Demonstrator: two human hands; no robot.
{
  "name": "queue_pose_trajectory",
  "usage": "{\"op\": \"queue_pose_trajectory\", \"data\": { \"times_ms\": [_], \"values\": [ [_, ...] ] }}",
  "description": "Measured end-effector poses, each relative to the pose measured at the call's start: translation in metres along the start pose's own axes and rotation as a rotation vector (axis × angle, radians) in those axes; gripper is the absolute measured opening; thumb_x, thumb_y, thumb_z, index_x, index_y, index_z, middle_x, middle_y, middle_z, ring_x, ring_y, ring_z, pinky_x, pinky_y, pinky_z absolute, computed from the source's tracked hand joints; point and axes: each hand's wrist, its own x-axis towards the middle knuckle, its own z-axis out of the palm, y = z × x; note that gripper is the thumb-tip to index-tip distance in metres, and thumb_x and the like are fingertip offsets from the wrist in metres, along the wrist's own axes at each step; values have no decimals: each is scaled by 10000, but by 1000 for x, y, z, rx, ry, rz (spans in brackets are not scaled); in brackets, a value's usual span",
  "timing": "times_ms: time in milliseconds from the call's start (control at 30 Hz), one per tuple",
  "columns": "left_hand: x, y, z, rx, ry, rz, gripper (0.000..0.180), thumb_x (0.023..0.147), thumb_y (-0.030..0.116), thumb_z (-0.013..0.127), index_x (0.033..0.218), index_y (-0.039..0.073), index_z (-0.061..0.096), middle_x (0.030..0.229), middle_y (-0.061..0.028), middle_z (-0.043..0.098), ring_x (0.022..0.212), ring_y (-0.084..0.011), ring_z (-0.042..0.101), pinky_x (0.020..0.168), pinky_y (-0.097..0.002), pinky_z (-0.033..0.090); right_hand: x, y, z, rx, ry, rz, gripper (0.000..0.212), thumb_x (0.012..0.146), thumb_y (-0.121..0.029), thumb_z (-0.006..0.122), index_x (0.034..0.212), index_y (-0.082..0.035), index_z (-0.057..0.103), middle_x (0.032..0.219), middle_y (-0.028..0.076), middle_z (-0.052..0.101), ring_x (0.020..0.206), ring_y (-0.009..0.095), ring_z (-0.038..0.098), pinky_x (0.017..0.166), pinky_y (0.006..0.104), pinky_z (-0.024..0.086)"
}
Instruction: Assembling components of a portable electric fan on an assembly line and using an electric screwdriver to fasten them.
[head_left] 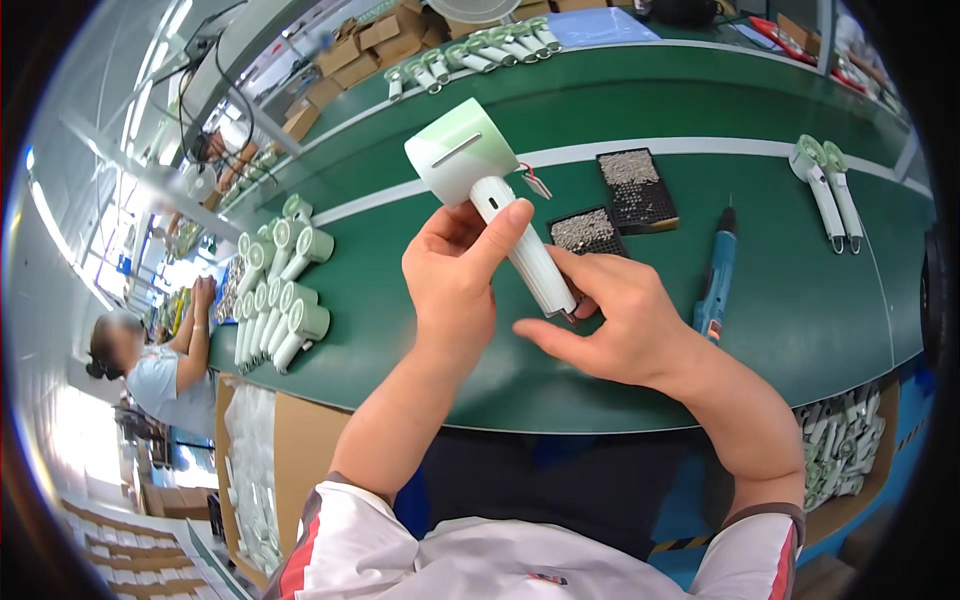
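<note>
Both hands (pixel 452 258) touch the tilted green-and-white device (pixel 460 160) (right thumb (pixel 555 340) apart).

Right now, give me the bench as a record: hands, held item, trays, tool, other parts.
left_hand: left hand around upper handle, thumb in front
right_hand: right hand, fingers at the handle's lower end, thumb apart; grip unclear
held: green-white housing, tilted, head up; wires hanging out beside it
trays: larger tray and smaller tray, black, small grey pieces inside
tool: blue driver, lying right of trays
other: housings grouped at left; two pale-green pieces at right
</note>
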Motion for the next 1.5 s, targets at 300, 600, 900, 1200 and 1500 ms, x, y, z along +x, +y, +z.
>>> {"op": "queue_pose_trajectory", "data": {
  "times_ms": [300,600,900,1200,1500],
  "values": [
    [5,-3,-3,-69,-208,-3,420,986,200,706,1268,-94,606,1166,-148,696,1021,-186,666,919,-349,527,-3,-2,-4,242,51,211,357,909,-124,744,1209,54,666,818,79,706,656,126,654,555,280,526],
    [-2,12,4,-90,-431,-221,376,1016,212,652,1199,-116,647,1133,-220,706,862,-249,710,663,-377,595,-3,-4,-5,953,-163,563,300,1066,-156,541,1268,56,603,1043,151,719,897,184,718,743,307,614],
    [-14,35,32,128,-269,-206,268,935,179,764,995,-76,708,774,-108,715,419,-117,554,364,-295,435,-6,10,-8,1109,-223,500,333,1095,-183,445,1280,68,562,1075,181,702,925,262,712,806,402,593],
    [-10,15,40,466,-88,231,333,792,162,895,964,-51,705,884,-88,751,794,-103,689,693,-255,557,-5,6,9,284,187,197,438,879,-124,791,1245,29,604,1043,130,715,857,223,713,760,346,583],
    [-12,10,39,276,-217,147,293,896,94,770,1112,-74,665,1025,-140,732,914,-162,702,813,-312,575,-2,6,-7,274,41,186,313,956,-108,645,1218,55,597,945,90,699,827,162,673,757,292,536]
  ]
}}
